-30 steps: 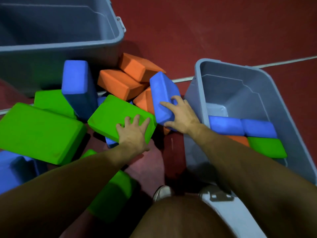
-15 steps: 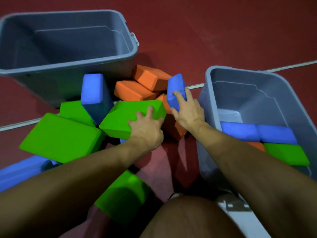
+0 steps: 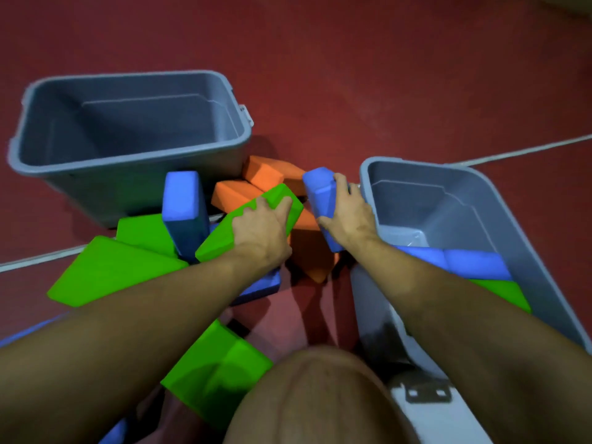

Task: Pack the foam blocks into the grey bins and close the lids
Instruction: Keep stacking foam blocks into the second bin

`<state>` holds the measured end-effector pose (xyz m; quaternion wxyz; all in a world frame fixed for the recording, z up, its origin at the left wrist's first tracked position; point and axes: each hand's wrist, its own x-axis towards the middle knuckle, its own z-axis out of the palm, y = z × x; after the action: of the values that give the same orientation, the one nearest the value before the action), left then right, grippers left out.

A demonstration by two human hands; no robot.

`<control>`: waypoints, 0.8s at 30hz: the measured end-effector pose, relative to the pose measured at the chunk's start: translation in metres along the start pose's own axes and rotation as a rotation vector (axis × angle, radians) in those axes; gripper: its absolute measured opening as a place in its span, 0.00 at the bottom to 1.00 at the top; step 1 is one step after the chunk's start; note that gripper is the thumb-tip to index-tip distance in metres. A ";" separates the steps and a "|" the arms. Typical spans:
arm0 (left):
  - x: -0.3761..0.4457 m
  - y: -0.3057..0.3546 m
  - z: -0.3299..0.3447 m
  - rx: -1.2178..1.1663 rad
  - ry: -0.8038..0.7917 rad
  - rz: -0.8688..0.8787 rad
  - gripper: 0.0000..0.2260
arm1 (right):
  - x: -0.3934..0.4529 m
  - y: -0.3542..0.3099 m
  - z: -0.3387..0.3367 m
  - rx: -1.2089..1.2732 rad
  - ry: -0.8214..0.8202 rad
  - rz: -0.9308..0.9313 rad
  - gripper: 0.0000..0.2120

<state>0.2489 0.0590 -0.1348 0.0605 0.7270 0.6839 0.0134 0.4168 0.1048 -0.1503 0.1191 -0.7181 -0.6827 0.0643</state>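
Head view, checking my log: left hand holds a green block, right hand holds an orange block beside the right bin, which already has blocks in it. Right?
One thing is off. In the head view the right hand grips a blue block, not an orange one. The rest stands: the left hand holds a green block, and the right bin already has blocks in it.

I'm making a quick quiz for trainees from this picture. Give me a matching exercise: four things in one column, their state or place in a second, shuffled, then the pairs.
Things
1. left hand
2. right hand
3. far grey bin
4. near grey bin

States
A. holds blue and green blocks inside
B. grips a blue block
C. no blocks visible inside
D. grips a green block

Pairs: 1-D, 2-B, 3-C, 4-A
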 end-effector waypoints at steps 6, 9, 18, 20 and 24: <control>-0.026 -0.002 -0.072 -0.016 0.136 0.011 0.35 | -0.027 -0.019 -0.084 0.119 0.108 0.041 0.46; -0.040 0.005 -0.109 -0.061 0.198 0.038 0.36 | -0.044 -0.024 -0.127 0.131 0.173 0.068 0.45; -0.069 0.073 -0.181 -0.191 0.381 0.292 0.33 | -0.085 0.025 -0.234 0.068 0.337 0.056 0.40; -0.069 0.095 -0.187 -0.213 0.389 0.348 0.32 | -0.090 0.048 -0.247 0.070 0.364 0.095 0.37; -0.059 0.140 -0.190 -0.220 0.384 0.426 0.33 | -0.090 0.096 -0.263 0.038 0.356 0.118 0.32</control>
<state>0.3644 0.0050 0.0721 0.0043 0.8273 0.5093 0.2369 0.5710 -0.0106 0.0717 0.2477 -0.7544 -0.6062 -0.0441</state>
